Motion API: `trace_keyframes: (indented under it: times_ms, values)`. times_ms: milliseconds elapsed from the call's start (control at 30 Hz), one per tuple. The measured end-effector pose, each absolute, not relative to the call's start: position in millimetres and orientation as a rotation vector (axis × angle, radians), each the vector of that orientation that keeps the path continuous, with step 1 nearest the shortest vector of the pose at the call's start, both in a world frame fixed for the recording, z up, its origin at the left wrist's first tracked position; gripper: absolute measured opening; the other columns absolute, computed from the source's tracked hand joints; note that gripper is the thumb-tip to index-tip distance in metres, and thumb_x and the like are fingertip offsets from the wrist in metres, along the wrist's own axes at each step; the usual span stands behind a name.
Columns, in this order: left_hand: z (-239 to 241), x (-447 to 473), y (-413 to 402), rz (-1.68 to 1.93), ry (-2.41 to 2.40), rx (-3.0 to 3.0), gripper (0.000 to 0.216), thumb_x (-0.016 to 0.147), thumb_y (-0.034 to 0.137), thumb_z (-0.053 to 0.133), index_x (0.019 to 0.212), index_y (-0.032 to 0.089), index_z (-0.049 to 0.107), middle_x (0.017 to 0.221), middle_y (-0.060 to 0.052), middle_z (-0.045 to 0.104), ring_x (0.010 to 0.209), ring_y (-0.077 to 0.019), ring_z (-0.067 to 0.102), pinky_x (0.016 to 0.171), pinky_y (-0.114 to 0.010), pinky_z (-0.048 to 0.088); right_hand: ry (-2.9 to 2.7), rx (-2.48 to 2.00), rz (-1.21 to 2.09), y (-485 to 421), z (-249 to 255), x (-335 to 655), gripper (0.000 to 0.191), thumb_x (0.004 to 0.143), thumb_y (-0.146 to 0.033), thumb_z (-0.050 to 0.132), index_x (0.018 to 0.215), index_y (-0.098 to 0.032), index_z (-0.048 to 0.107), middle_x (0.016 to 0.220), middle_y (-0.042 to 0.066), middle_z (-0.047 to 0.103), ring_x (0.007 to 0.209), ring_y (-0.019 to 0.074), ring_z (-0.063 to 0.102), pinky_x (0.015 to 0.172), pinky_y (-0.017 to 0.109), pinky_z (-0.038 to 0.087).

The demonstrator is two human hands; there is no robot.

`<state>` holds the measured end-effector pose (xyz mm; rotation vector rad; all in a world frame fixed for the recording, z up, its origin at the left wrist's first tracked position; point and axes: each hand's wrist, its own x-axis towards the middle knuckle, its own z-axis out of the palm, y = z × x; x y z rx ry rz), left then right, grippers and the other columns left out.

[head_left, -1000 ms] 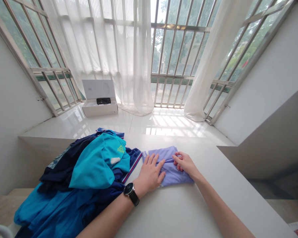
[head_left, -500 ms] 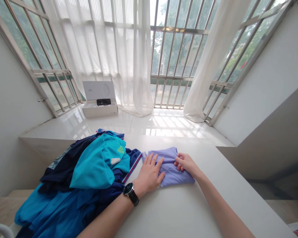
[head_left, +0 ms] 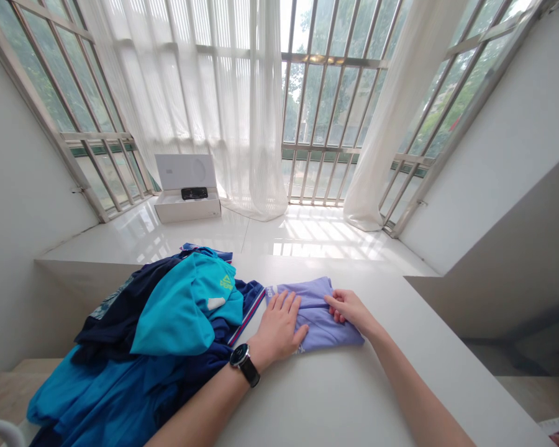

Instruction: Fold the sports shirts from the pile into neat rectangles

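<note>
A lavender garment [head_left: 335, 324] lies folded into a compact rectangle on the white table, with white lettering at its left edge. My left hand [head_left: 279, 326] rests flat across its left part, fingers stretched out; a black-strapped watch [head_left: 243, 364] is on that wrist. At the garment's right side, my right hand [head_left: 348, 308] has its fingers curled in and its thumb and forefinger pinched at the central fold. The cloth between those fingertips is mostly hidden. Close to my left hand is a heap of clothes, with a turquoise shirt [head_left: 181, 310] on top.
Dark navy and blue garments [head_left: 112, 391] make up the rest of the heap and hang toward the lower left. An open white box [head_left: 189, 211] holding a black device [head_left: 194, 193] stands on the window sill [head_left: 261, 239]. Sheer curtains [head_left: 261, 124] hang before barred windows.
My right thumb and forefinger have shifted slightly left along the fold. The fingers of my left hand have drawn a little closer together. The garment stays in place.
</note>
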<state>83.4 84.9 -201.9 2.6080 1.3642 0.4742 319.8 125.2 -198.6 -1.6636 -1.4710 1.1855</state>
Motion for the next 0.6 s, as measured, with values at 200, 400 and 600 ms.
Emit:
trace_keyframes:
  times_ms: [200, 400, 600]
  values:
    - [-205.5, 83.8, 86.7, 0.474, 1.425, 2.591, 0.070, 0.097, 0.055, 0.037, 0.150, 0.009, 0.039, 0.156, -0.017, 0.038, 0.145, -0.0337, 0.032, 0.119, -0.051, 0.025, -1.471, -1.667, 1.260, 122.7, -192.5, 329.6, 0.038, 0.077, -0.049, 0.072, 0.068, -0.019, 0.051, 0.059, 0.000, 0.066, 0.046, 0.0086, 0.059, 0.042, 0.018, 0.042]
    - [-205.4, 84.1, 86.3, 0.478, 1.435, 2.599, 0.069, 0.097, 0.055, 0.036, 0.150, 0.010, 0.039, 0.155, -0.017, 0.039, 0.144, -0.0335, 0.033, 0.118, -0.051, 0.026, -1.535, -1.706, 1.169, 124.6, -198.4, 332.3, 0.032, 0.081, -0.042, 0.069, 0.066, -0.019, 0.053, 0.055, -0.001, 0.064, 0.044, 0.0092, 0.059, 0.041, 0.018, 0.042]
    - [-204.7, 84.2, 85.7, 0.482, 1.439, 2.605, 0.068, 0.098, 0.054, 0.035, 0.149, 0.009, 0.040, 0.155, -0.017, 0.040, 0.144, -0.0335, 0.033, 0.119, -0.050, 0.026, -1.562, -1.752, 1.086, 123.5, -198.2, 329.2, 0.025, 0.079, -0.033, 0.068, 0.065, -0.020, 0.053, 0.051, -0.002, 0.063, 0.043, 0.0114, 0.059, 0.041, 0.019, 0.041]
